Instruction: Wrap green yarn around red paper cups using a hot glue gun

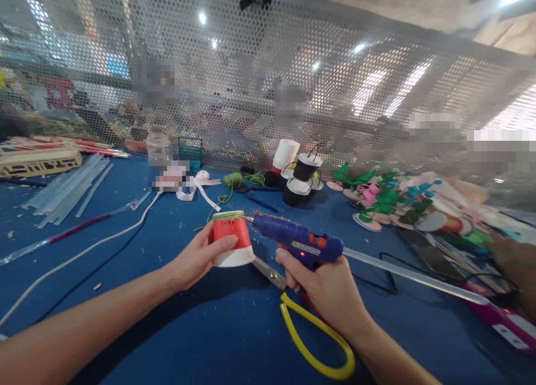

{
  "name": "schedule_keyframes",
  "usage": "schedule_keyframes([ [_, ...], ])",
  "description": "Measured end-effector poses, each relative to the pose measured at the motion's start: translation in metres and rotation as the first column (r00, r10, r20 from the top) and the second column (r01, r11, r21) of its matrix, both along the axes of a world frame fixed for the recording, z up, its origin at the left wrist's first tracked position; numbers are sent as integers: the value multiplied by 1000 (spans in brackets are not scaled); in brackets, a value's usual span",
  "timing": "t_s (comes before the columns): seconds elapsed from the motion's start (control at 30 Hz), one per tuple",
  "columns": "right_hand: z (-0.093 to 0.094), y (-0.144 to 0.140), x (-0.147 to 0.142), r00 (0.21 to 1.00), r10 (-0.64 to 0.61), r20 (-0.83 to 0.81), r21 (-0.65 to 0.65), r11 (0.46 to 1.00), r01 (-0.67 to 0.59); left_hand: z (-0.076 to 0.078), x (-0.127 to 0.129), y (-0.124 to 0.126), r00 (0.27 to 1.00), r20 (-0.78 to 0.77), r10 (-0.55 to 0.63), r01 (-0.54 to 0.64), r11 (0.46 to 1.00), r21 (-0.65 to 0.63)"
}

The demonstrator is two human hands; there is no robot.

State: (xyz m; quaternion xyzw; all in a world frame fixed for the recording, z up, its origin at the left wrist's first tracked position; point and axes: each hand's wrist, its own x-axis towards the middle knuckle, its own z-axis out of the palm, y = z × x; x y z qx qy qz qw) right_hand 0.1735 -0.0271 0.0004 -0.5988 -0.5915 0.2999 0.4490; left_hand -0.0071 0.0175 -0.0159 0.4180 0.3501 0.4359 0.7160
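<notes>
Left hand (196, 259) has its grip closed around an upturned red cup (231, 238); right hand (330, 290) clasps a blue glue gun (297, 241), nozzle touching the cup's rim, above the table's (188, 329) near edge.

Left hand (201, 259) and right hand (322, 284) — both closed, gripping.

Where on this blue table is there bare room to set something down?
Bare blue table lies under the left hand, between the white cord and the scissors. The far right is crowded with craft pieces; glue sticks fill the far left.
</notes>
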Motion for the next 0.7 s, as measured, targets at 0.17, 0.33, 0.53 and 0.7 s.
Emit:
schedule_keyframes([
  [0.17, 1, 0, -3, 998, -43, -36, -65, 997, 41, 1, 1, -1, 998, 56, -31, 31, 999, -5],
  [0.33, 1, 0, -7, 999, -52, 5, -61, 997, 52, -2, 1, -1, 994, 77, -73, 72, 997, 10],
  [0.53, 2, 0, -6, 999, -8, 42, -12, 1000, 8, -4, 1, -1, 999, -21, -50, 51, 998, 45],
  [0.7, 4, 0, 0, 1000, 5, -23, -18, 1000, -5, 1, 1, 0, 1000, 10, -10, 10, 1000, 22],
])
